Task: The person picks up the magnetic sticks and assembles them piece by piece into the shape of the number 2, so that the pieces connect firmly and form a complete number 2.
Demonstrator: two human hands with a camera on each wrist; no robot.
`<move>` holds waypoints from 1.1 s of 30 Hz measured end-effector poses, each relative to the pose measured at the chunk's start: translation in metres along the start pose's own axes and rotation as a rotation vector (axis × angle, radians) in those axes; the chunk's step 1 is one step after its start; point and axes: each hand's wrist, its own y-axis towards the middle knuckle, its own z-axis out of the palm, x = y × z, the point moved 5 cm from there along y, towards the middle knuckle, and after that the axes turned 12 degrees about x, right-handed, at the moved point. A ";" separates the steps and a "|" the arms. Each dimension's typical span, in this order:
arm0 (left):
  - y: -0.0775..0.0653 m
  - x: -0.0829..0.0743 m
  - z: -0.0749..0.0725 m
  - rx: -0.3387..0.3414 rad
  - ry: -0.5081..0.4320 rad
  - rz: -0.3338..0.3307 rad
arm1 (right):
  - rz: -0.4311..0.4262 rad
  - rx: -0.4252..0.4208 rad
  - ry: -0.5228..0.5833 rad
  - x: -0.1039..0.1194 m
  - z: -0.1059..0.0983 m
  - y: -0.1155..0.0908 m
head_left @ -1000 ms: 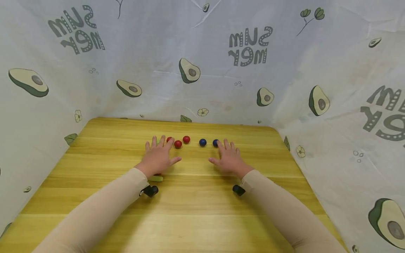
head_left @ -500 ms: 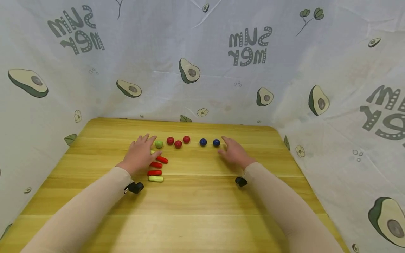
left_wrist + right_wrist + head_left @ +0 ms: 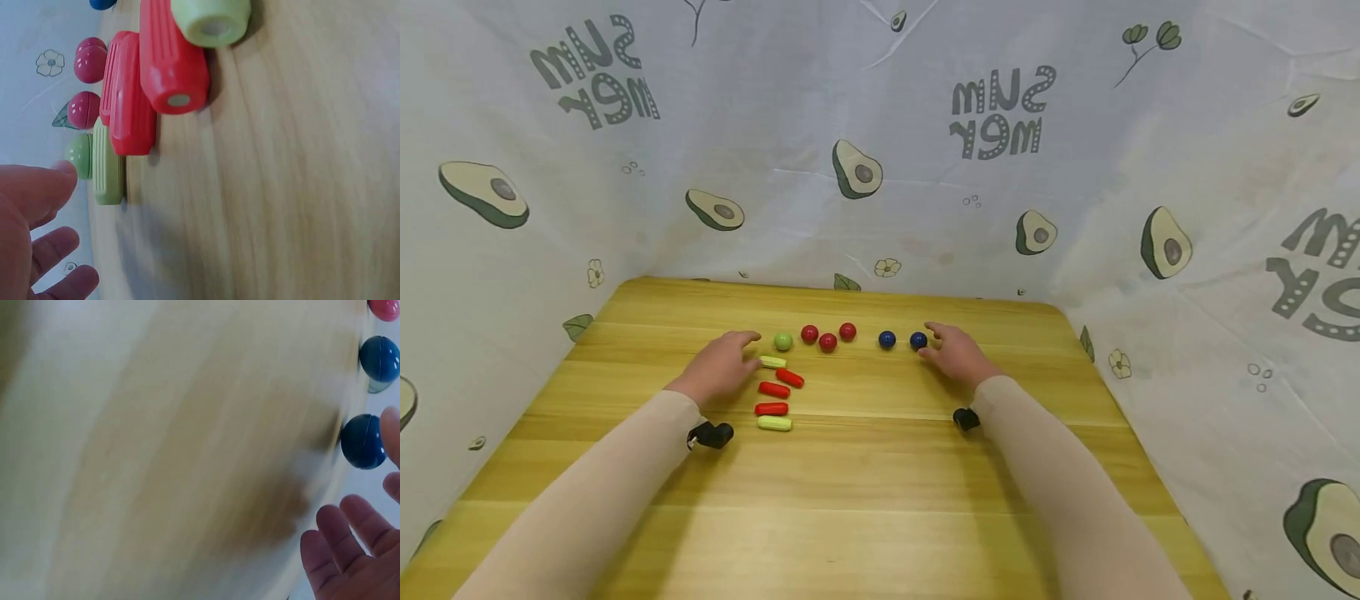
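Observation:
My left hand (image 3: 718,367) hovers left of a green ball (image 3: 782,342) and a yellow-green ribbed rod (image 3: 773,362), its fingers loosely bent around nothing. In the left wrist view the thumb overlaps the green ball (image 3: 80,156). My right hand (image 3: 957,354) is just right of the nearer blue ball (image 3: 918,340), thumb and fingers spread apart. The right wrist view shows that blue ball (image 3: 364,442) close to the thumb, and the other fingers (image 3: 340,540) loosely extended. Below the first rod lie several more: a red rod (image 3: 790,377) and others down to another yellow-green rod (image 3: 774,423).
Three red balls (image 3: 827,342) sit right of the green one, followed by a second blue ball (image 3: 887,339). All lie near the back of a wooden table (image 3: 865,500). A white patterned cloth (image 3: 925,225) hangs behind and at the sides. A small black camera (image 3: 711,435) is on the left wrist.
My left hand has moved left from over the balls and rods, uncovering the green ball and several rods. My right hand has shifted slightly right, off the right blue ball. The objects stay put.

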 end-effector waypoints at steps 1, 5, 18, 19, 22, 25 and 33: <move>0.000 0.002 0.000 0.007 -0.008 -0.005 | 0.001 0.007 0.015 0.000 0.000 0.001; 0.001 0.007 0.000 0.022 -0.014 -0.021 | 0.008 0.029 0.040 0.001 0.002 0.008; 0.008 0.006 0.005 0.061 0.023 -0.023 | 0.011 0.010 0.029 -0.003 0.006 0.019; 0.008 0.006 0.005 0.064 0.026 -0.018 | 0.011 0.008 0.023 -0.003 0.006 0.019; 0.010 0.006 0.007 0.068 0.027 -0.009 | 0.010 0.004 0.017 -0.003 0.006 0.021; 0.013 0.008 0.008 0.067 0.033 -0.004 | 0.009 0.007 0.013 -0.002 0.006 0.021; 0.016 0.008 0.010 0.058 0.043 -0.003 | -0.007 0.033 0.026 -0.004 0.006 0.019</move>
